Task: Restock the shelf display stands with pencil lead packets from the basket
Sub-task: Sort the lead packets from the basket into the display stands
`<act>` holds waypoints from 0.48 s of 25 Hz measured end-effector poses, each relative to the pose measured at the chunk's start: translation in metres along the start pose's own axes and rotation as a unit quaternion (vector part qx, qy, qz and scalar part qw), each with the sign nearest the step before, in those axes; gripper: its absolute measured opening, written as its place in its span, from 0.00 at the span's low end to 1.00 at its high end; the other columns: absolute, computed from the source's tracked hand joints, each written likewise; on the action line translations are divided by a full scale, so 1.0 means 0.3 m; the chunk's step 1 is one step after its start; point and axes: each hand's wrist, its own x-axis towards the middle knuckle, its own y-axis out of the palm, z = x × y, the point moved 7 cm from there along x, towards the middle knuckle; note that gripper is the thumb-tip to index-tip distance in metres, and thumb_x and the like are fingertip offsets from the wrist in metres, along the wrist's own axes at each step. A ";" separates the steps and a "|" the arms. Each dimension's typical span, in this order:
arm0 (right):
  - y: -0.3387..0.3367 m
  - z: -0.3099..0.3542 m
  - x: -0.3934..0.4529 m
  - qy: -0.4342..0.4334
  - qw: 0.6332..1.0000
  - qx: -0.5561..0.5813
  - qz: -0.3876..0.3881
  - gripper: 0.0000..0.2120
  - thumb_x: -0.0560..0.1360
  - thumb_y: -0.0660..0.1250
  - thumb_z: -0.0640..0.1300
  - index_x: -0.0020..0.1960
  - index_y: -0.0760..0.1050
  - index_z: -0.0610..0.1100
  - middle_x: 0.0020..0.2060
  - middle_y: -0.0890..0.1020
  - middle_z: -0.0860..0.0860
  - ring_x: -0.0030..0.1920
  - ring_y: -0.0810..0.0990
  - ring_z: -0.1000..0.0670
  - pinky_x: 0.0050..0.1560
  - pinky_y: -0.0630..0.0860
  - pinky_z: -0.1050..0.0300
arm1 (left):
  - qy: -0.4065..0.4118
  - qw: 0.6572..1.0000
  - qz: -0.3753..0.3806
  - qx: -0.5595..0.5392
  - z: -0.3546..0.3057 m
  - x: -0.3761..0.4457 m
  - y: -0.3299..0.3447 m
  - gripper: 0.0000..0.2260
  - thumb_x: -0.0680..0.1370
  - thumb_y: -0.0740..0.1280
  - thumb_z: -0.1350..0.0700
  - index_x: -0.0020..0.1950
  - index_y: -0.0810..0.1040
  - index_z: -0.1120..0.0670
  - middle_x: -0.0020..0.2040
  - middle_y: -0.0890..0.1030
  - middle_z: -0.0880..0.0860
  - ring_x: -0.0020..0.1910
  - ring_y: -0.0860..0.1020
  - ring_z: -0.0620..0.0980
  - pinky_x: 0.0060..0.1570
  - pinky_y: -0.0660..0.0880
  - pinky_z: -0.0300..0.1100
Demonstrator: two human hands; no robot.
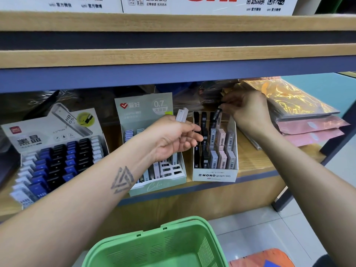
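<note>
The right hand (248,110) pinches a dark packet (217,114), upright, just above the MONO stand (214,175) (back row); the left hand (173,137) holds a white packet (181,115).

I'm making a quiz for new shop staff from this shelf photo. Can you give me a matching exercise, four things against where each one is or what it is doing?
Things:
1. left hand
2. right hand
3. green basket
4. MONO graph MG stand

States or places:
A. below the shelf, nearest the camera
B. on the shelf, right of the pale green 0.7 stand
C. holds a pale packet upright
D. pinches a dark packet over the back row of a stand

Pairs: 1-C, 2-D, 3-A, 4-B
</note>
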 end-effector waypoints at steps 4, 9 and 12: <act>0.033 0.000 0.003 -0.005 0.999 -0.025 0.026 0.07 0.76 0.73 0.37 0.53 0.84 0.43 0.45 0.83 0.53 0.48 0.81 0.53 0.52 0.77 0.61 | -0.005 1.000 -0.006 0.016 0.005 0.005 -0.012 0.08 0.82 0.62 0.64 0.57 0.79 0.66 0.33 0.79 0.56 0.26 0.73 0.46 0.20 0.66 0.32; 0.089 -0.033 -0.004 -0.004 0.995 -0.081 0.053 0.08 0.76 0.72 0.37 0.54 0.84 0.42 0.49 0.85 0.47 0.47 0.80 0.52 0.49 0.75 0.60 | -0.006 1.000 -0.004 0.011 0.004 0.005 -0.015 0.09 0.82 0.62 0.64 0.58 0.79 0.67 0.33 0.79 0.56 0.26 0.72 0.46 0.20 0.66 0.33; 0.107 -0.052 -0.006 -0.011 0.992 -0.114 0.054 0.07 0.75 0.73 0.37 0.53 0.84 0.42 0.49 0.85 0.45 0.45 0.81 0.50 0.48 0.77 0.58 | -0.006 1.000 -0.005 0.007 0.002 0.003 -0.019 0.09 0.82 0.62 0.65 0.58 0.79 0.67 0.33 0.79 0.57 0.25 0.72 0.46 0.20 0.66 0.33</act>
